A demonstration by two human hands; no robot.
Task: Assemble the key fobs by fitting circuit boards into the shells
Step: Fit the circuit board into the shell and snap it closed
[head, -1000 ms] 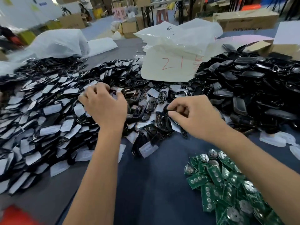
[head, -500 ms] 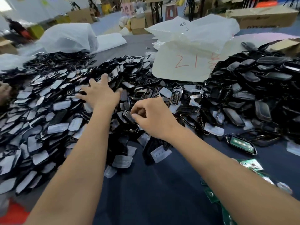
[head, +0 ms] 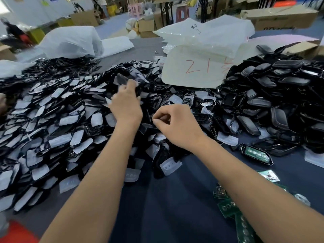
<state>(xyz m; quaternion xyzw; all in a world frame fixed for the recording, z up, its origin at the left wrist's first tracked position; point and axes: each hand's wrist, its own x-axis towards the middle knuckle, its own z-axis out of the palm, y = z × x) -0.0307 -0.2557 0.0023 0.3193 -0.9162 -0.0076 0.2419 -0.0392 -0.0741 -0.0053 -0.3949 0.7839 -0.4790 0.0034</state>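
Hands deep in the shell pile

Left hand (head: 126, 106) pinches a blurry black shell (head: 122, 79) above the big shell heap (head: 52, 123). Right hand (head: 177, 127) is curled, can't tell if it holds anything. Green circuit boards (head: 233, 211) lie bottom right. A white bag (head: 194, 71) reads "21" in red

A flat whitish plastic bag (head: 194, 71), lying between the two black heaps, carries the number "21" written by hand in red marker (one more red sign follows at its right edge, but it cannot be read). The dark print on the brown cardboard box (head: 278, 19) behind is too blurred to read.
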